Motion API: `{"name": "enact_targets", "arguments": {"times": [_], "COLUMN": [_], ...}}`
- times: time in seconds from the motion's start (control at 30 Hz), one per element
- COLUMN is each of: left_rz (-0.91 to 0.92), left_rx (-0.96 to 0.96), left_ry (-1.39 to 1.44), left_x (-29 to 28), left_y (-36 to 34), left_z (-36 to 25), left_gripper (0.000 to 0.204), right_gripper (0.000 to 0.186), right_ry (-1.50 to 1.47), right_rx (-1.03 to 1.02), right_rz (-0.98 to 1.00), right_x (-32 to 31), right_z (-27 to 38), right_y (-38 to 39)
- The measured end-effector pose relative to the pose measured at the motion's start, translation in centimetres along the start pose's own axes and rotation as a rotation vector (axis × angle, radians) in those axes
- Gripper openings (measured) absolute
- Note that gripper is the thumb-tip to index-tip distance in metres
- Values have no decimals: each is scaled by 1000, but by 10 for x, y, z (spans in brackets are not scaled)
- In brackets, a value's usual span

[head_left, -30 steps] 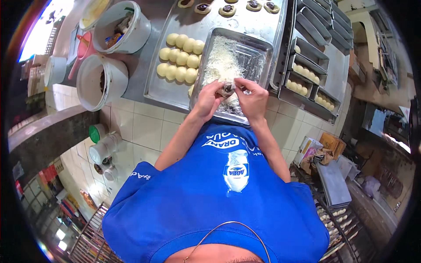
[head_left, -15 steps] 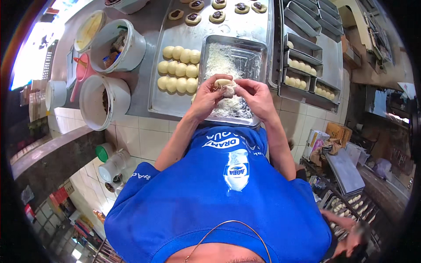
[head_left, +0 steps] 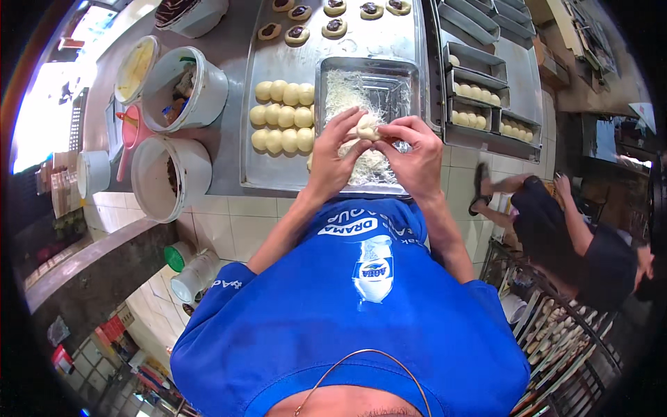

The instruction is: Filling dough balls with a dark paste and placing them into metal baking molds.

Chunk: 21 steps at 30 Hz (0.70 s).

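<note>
A small piece of pale dough (head_left: 367,128) is pinched between both my hands, above a metal tray (head_left: 408,69) of white shreds that look like grated cheese (head_left: 345,90). My left hand (head_left: 335,154) holds its left side with thumb and fingers. The fingers of my right hand (head_left: 415,153) press its right edge together. Left of the tray, rows of round dough balls (head_left: 281,115) sit touching on a big baking sheet (head_left: 267,165). Farther back on that sheet lie flattened dough rounds with dark filling (head_left: 334,28).
At left stand white buckets (head_left: 156,184), a pink dipper (head_left: 130,132) and a tub of yellow spread (head_left: 137,69). Loaf tins (head_left: 479,66), some holding dough balls, fill a tray at right. A person in dark clothes (head_left: 566,236) is at the right, beside a rack (head_left: 556,333).
The dough between my hands now looks folded and pinched closed; before, it was a more open round. The person at right has moved farther up into view, by the table.
</note>
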State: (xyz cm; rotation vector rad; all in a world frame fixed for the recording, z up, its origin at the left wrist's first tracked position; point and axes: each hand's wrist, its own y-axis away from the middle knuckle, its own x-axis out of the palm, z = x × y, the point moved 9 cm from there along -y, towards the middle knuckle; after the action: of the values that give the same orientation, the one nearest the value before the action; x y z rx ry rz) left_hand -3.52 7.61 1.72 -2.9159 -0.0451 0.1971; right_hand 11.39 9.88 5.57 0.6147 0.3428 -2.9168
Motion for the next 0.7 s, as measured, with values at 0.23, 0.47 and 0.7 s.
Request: {"name": "enact_targets", "arguments": {"times": [0.23, 0.47, 0.7], "left_rz": [-161, 134, 364], "left_rx": [-386, -24, 229], "left_ry": [673, -135, -365], "left_x": [-6, 7, 39], "left_y": [12, -4, 1], "left_z": [34, -29, -42], "left_gripper": [51, 52, 48], "right_gripper": [22, 20, 15], "right_ry": [23, -196, -706], "right_rx": [-118, 205, 680], "right_rz": [-18, 68, 176], "right_x": [-8, -21, -18], "right_z": [38, -15, -66], "right_y": [-2, 9, 28]}}
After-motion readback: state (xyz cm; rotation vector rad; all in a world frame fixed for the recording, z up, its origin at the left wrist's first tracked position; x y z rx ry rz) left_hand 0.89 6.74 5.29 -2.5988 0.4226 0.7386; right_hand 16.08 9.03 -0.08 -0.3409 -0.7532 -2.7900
